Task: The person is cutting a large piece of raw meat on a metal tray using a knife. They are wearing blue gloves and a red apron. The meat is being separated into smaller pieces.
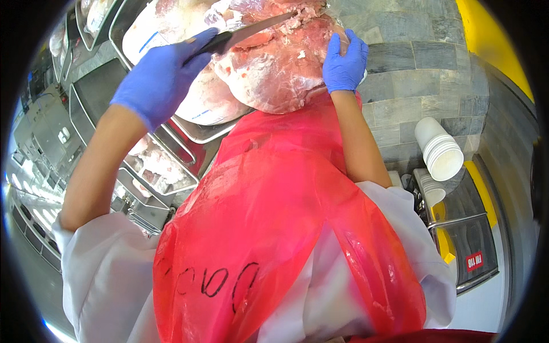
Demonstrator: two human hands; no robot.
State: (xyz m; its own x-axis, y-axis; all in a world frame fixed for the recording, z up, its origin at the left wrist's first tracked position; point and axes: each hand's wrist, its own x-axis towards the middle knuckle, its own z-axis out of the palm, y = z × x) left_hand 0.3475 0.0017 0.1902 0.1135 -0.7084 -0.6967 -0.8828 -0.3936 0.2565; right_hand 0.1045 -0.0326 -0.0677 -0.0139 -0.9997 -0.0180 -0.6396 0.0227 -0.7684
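Observation:
A large slab of raw pink meat with white fat lies on a white cutting board near the top. My left hand, in a blue glove, grips the black handle of a long knife whose blade lies across the top of the meat. My right hand, also gloved in blue, presses against the right edge of the meat. A red plastic apron over a white coat fills the lower middle of the view.
Metal trays with more raw meat sit to the left under my left forearm. Stacked white paper cups lie at the right over a grey tiled floor. A yellow stripe runs along the upper right.

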